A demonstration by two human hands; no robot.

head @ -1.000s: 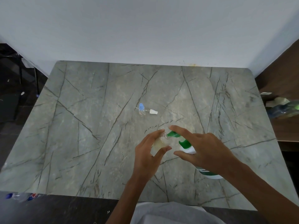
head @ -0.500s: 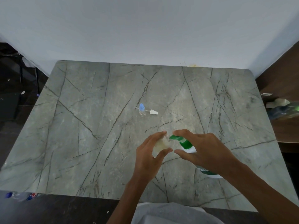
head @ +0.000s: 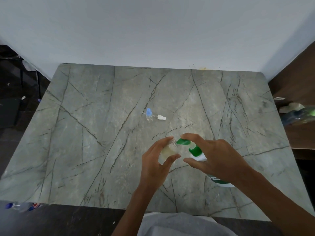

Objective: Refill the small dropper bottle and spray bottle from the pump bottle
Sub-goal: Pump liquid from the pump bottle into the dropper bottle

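The left hand (head: pixel 153 166) curls round the spray bottle (head: pixel 167 149), mouth at the pump bottle (head: pixel 196 151) spout. The right hand (head: pixel 219 157), fingers spread, rests on the pump.

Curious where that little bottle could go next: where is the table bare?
Bare: the left half of the table, left of the left hand, and the far right corner beyond the right hand. Crowded: where both hands meet at the clear bottle and pump bottle, and mid-table around the blue-capped bottle and white piece.

Left hand (head: pixel 153 167) grips spray bottle (head: pixel 167 149) — right hand (head: pixel 219 159) rests on pump bottle (head: pixel 196 150) (green-topped).
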